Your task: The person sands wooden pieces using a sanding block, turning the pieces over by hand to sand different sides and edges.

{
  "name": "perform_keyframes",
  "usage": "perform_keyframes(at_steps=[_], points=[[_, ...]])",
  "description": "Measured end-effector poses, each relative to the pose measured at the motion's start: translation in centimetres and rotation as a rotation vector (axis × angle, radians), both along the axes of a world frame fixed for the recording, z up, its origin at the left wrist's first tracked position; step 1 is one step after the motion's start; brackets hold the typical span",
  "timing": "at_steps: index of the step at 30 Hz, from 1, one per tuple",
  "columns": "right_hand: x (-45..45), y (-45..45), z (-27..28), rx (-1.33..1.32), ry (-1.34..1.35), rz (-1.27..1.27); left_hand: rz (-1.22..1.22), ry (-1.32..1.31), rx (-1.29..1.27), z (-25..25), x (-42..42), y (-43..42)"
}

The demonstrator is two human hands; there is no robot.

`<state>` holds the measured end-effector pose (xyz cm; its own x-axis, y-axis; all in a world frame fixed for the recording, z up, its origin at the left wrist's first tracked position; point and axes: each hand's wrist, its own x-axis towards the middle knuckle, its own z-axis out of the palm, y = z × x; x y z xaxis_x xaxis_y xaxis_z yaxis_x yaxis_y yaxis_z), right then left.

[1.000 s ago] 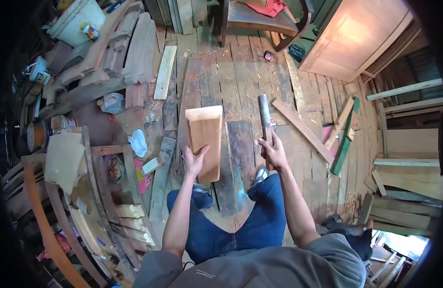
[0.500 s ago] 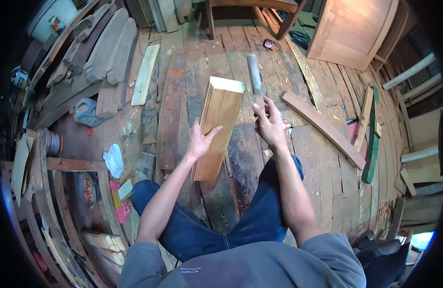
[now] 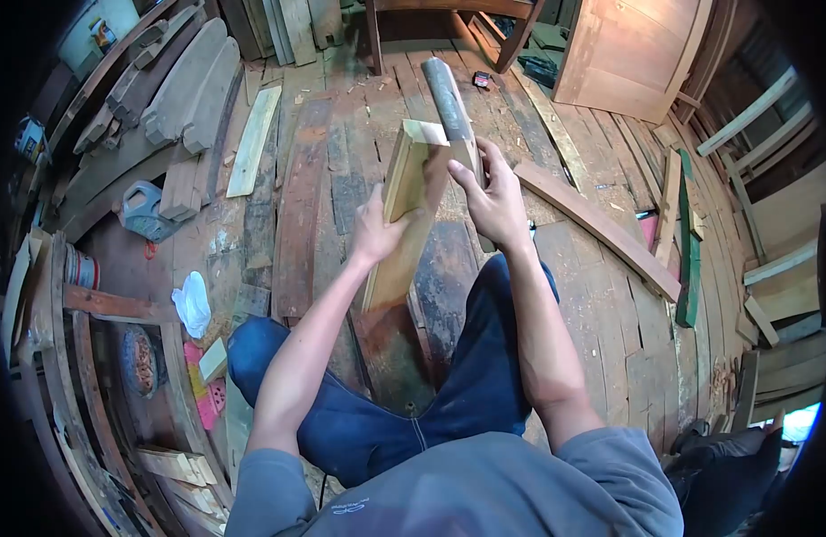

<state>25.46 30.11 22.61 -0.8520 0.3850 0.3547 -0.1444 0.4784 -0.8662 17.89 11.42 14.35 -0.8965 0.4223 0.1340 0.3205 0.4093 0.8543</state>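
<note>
My left hand (image 3: 377,231) is closed on the side of a thick wooden board (image 3: 423,179), with its thumb lying across the face. The board stands tilted between my knees, its pale end grain at the top. In my right hand (image 3: 497,204) is a long stick-like piece (image 3: 445,97) with a grey, rounded upper part and light wood along one edge. Its exact kind does not show. The grey part sits right by the board's upper right corner; whether they touch I cannot tell.
A long plank (image 3: 601,231) lies right on the plank floor, near a green strip (image 3: 690,268). Curved wooden pieces (image 3: 184,89) are stacked left, above a grey jug (image 3: 151,210). A white plastic bag (image 3: 192,304) lies near my left knee. A wooden panel (image 3: 632,58) leans at the back.
The grey-topped piece has tilted and come left against or close to the board's top. My left hand has turned the board, so its side edge shows more. The view has shifted slightly.
</note>
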Motion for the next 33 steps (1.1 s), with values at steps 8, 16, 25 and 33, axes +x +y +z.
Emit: perform_keyframes(at_steps=[8, 16, 25, 33], points=[[3.7, 3.3, 3.8, 0.502, 0.113, 0.091, -0.016, 0.174, 0.067, 0.4, -0.5, 1.0], [11.0, 10.6, 1.2, 0.674, -0.051, 0.046, -0.111, 0.15, 0.162, -1.8, 0.5, 6.3], [17.0, 13.5, -5.0, 0.526, -0.152, -0.061, -0.004, 0.114, 0.062, -5.6, 4.9, 8.5], [19.5, 14.9, -6.8, 0.394, -0.162, -0.123, -0.037, 0.119, 0.075, -4.3, 5.2, 7.5]])
